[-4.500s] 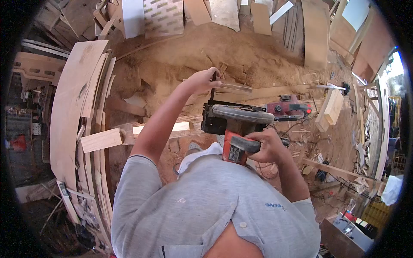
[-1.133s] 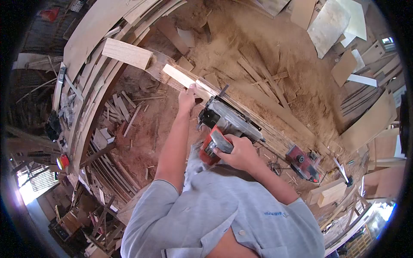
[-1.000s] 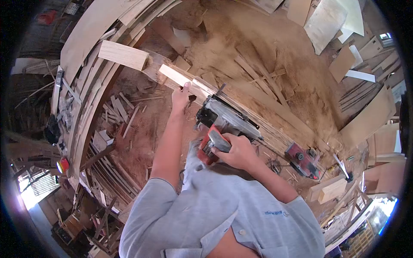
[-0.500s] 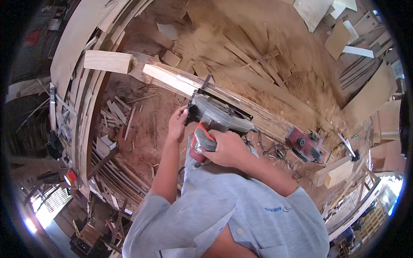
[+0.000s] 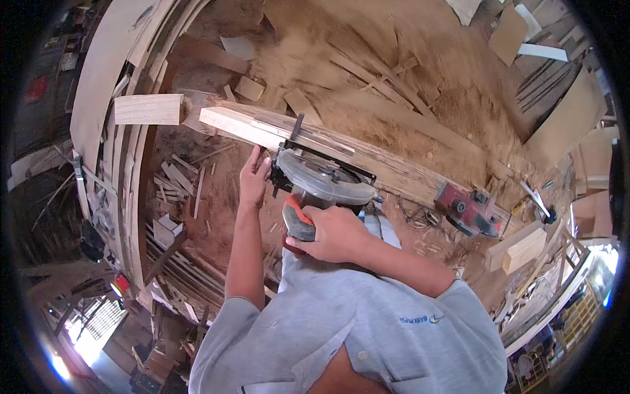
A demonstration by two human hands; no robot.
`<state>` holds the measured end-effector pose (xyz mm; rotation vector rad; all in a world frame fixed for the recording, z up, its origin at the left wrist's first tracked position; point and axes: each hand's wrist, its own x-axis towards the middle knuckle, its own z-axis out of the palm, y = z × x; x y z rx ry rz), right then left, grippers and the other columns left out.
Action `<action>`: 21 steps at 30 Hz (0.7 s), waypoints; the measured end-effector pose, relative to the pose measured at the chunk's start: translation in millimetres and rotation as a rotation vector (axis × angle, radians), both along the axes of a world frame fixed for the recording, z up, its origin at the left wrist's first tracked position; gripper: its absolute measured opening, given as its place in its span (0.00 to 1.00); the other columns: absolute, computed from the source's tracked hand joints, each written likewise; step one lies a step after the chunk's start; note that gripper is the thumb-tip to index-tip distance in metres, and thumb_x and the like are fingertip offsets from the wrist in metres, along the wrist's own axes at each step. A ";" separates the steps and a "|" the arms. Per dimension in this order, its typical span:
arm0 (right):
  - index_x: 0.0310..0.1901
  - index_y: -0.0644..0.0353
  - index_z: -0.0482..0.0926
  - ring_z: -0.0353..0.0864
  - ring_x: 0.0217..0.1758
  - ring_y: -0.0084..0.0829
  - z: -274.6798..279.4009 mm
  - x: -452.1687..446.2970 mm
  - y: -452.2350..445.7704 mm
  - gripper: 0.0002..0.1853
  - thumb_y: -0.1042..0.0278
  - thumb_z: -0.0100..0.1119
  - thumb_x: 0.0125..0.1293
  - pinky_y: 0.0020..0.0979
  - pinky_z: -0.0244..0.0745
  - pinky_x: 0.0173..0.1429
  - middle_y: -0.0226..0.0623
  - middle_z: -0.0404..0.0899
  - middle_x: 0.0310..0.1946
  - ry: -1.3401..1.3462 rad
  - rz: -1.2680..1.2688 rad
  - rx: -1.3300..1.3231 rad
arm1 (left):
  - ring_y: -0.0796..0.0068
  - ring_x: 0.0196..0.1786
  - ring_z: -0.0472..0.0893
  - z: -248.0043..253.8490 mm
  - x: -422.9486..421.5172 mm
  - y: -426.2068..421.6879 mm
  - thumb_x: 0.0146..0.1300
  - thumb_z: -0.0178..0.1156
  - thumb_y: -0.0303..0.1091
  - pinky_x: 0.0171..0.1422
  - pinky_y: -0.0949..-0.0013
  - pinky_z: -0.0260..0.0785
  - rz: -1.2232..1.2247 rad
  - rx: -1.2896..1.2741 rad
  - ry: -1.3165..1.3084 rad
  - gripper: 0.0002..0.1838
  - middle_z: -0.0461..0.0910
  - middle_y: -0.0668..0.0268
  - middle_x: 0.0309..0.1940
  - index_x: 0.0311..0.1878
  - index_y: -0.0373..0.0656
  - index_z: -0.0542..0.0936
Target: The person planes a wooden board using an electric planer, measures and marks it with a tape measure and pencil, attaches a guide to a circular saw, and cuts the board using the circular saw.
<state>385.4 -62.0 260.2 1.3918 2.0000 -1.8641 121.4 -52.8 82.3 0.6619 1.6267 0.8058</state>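
My right hand [image 5: 336, 234] is wrapped round the orange-and-black rear handle of a circular saw [image 5: 323, 178]. The saw, with its grey blade guard, rests on a pale wooden board [image 5: 239, 126], which lies along a long, rough plank [image 5: 400, 172]. Beside the saw's front end is my left hand [image 5: 252, 180], its fingers stretched up and apart just below the board's edge. Whether those fingertips touch the board or the saw base I cannot tell. The saw covers part of the board.
A red power tool [image 5: 467, 209] sits further right on the plank. A short wood block [image 5: 149, 109] lies at the left, near stacked curved boards [image 5: 105, 79]. Another block [image 5: 524, 251] is at the right. Sawdust and offcuts [image 5: 178, 176] cover the ground.
My left hand has come off the saw's front and its fingers now reach toward the board. The saw and my right hand appear slightly further left and lower as the view shifts.
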 end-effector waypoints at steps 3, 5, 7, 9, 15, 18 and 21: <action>0.54 0.65 0.82 0.89 0.45 0.61 -4.3 0.2 -2.7 0.37 0.31 0.65 0.67 0.54 0.82 0.56 0.60 0.88 0.39 0.033 -0.023 -0.007 | 0.71 0.74 0.76 -1.9 4.5 -3.1 0.79 0.58 0.25 0.73 0.70 0.70 0.002 0.062 -0.065 0.34 0.73 0.58 0.78 0.85 0.40 0.62; 0.53 0.65 0.82 0.89 0.44 0.61 -9.0 -1.4 -5.9 0.36 0.32 0.65 0.68 0.55 0.83 0.55 0.60 0.88 0.37 0.049 -0.046 0.016 | 0.71 0.76 0.74 0.8 9.2 -1.7 0.79 0.57 0.24 0.76 0.70 0.68 0.055 0.041 -0.143 0.34 0.72 0.58 0.79 0.85 0.40 0.62; 0.52 0.65 0.82 0.89 0.43 0.62 -7.8 -0.7 -2.7 0.35 0.33 0.64 0.68 0.55 0.83 0.53 0.60 0.88 0.36 0.057 -0.030 0.008 | 0.75 0.68 0.78 -1.3 8.8 -1.0 0.78 0.57 0.24 0.67 0.73 0.72 0.062 0.054 -0.134 0.35 0.76 0.61 0.75 0.86 0.42 0.61; 0.52 0.65 0.82 0.89 0.42 0.62 -7.5 1.9 -2.6 0.35 0.33 0.64 0.69 0.56 0.83 0.53 0.60 0.88 0.35 0.066 -0.025 0.006 | 0.81 0.59 0.79 -7.6 4.7 -3.9 0.77 0.57 0.24 0.56 0.77 0.72 0.048 0.033 -0.115 0.36 0.79 0.65 0.69 0.86 0.44 0.60; 0.51 0.64 0.81 0.89 0.41 0.61 -5.8 1.7 -6.2 0.33 0.34 0.64 0.69 0.55 0.83 0.52 0.58 0.88 0.35 0.087 -0.059 -0.010 | 0.90 0.38 0.72 -6.1 1.6 -6.4 0.76 0.58 0.25 0.35 0.82 0.60 0.004 -0.023 -0.104 0.41 0.81 0.73 0.52 0.88 0.47 0.56; 0.51 0.63 0.81 0.89 0.42 0.61 -14.5 1.5 -12.7 0.33 0.34 0.64 0.69 0.55 0.83 0.52 0.58 0.88 0.35 0.104 -0.067 0.004 | 0.87 0.41 0.75 -6.0 4.6 -5.9 0.76 0.58 0.25 0.41 0.80 0.66 0.048 -0.017 -0.162 0.41 0.81 0.71 0.50 0.88 0.46 0.55; 0.52 0.63 0.81 0.89 0.43 0.61 -17.5 1.9 -9.9 0.33 0.34 0.64 0.69 0.55 0.83 0.52 0.57 0.88 0.36 0.107 -0.042 0.003 | 0.82 0.45 0.78 -0.6 6.7 -1.8 0.76 0.58 0.25 0.48 0.77 0.71 0.070 -0.030 -0.184 0.41 0.81 0.69 0.49 0.89 0.45 0.54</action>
